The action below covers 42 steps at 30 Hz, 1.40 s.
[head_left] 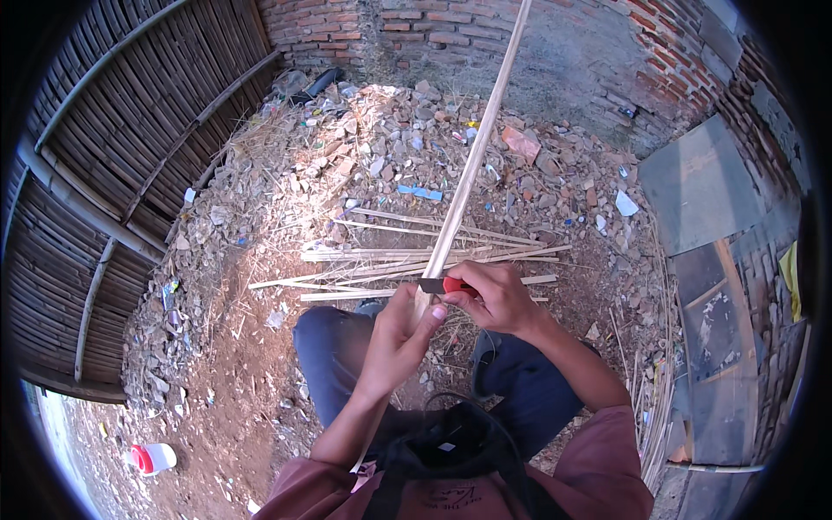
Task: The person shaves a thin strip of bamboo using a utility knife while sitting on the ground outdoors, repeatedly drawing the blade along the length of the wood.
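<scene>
A long pale bamboo strip (475, 160) runs from my lap up past the top of the view, leaning to the right. Around its lower end my left hand (397, 336) is closed, thumb stretched along the near side. My right hand (501, 299) grips a knife (456, 286) by its red handle, and the short dark blade lies across the strip just above my left fingers. On the ground beyond my knees rests a loose pile of split bamboo strips (368, 256), pointing mostly left to right.
Rubble and litter (381, 147) cover the ground toward a brick wall (485, 43). A bamboo-slat wall (113, 139) stands on the left, with a white container with a red lid (154, 458) at lower left. Grey panels (706, 186) lean at the right; long thin strips (660, 407) lie nearby.
</scene>
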Motion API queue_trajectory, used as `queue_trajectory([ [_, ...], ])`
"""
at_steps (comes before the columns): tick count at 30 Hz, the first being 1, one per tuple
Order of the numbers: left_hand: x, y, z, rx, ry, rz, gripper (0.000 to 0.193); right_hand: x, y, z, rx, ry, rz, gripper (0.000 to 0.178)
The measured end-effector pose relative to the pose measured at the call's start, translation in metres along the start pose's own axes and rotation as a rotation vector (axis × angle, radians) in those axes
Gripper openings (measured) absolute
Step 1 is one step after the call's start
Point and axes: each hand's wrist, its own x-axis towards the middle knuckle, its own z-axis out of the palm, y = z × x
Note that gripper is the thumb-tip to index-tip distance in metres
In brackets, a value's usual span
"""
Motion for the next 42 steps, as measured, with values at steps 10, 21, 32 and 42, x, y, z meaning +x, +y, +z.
queue_trajectory([
  [10, 0.001, 0.006, 0.007, 0.376, 0.135, 0.140, 0.019, -0.004, 0.003, 0.009, 0.003, 0.055, -0.007, 0.019],
  [21, 0.005, 0.001, 0.004, 0.388, 0.130, 0.153, 0.022, -0.003, -0.001, 0.008, 0.051, 0.023, 0.047, 0.022],
  [32, 0.004, 0.000, 0.006, 0.361, 0.168, 0.094, 0.021, -0.004, -0.001, 0.011, 0.043, -0.020, 0.108, 0.024],
  [42, 0.009, -0.013, 0.004, 0.360, 0.165, 0.161, 0.030, -0.006, 0.003, 0.018, 0.076, 0.048, 0.094, 0.023],
])
